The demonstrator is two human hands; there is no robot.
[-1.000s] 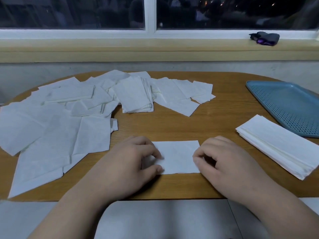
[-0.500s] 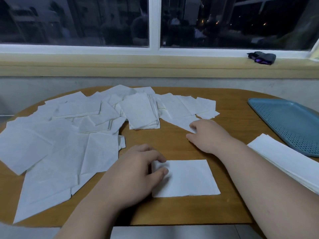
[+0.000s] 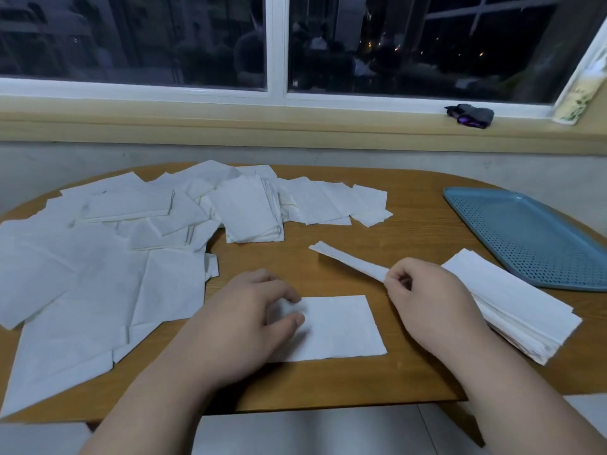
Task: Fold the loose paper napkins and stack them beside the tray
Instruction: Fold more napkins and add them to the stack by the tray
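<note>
A folded white napkin lies flat on the wooden table in front of me. My left hand pinches its left edge between thumb and fingers. My right hand pinches the near end of another white napkin, which hangs edge-on above the table and points away to the left. A stack of folded napkins lies to the right of that hand, next to the blue perforated tray. Several loose napkins are spread over the left and far side of the table.
The round wooden table ends at its near edge just below my wrists, with pale floor beyond. A window sill runs along the far wall, with a dark bundle on it at the right.
My right hand reached to the loose napkins at the far side, then came back holding one lifted off the table. My left hand stayed on the folded napkin.
</note>
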